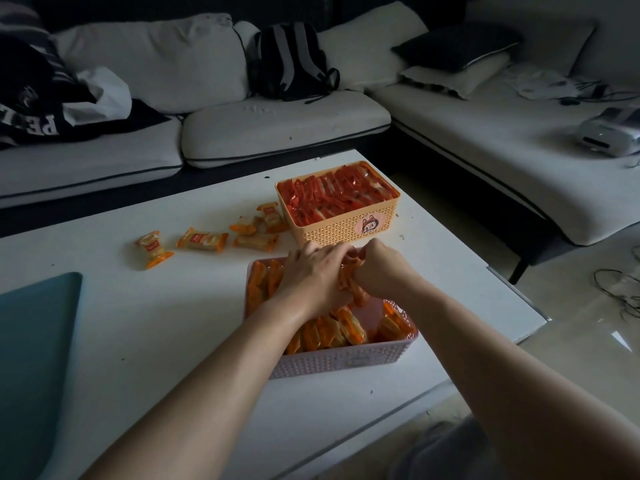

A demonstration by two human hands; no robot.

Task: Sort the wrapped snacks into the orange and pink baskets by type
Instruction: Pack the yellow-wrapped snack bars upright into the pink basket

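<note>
At my far left a teal mat (34,341) lies on the white table (138,323). Next come about 5 loose orange-wrapped snacks (202,240), scattered well apart from the pink basket (346,362) and not yet sorted. My left hand (311,278) and right hand (381,268) meet over the far end of that basket, both curled around a bundle of orange-wrapped snacks (349,285) pressed between them, with more orange packs (332,334) already lying below. Just beyond sits the orange basket (341,230), packed full with red-wrapped snacks (336,195). I judge the sorting mostly done: the red type looks finished, and only the loose few remain for the pink basket.
</note>
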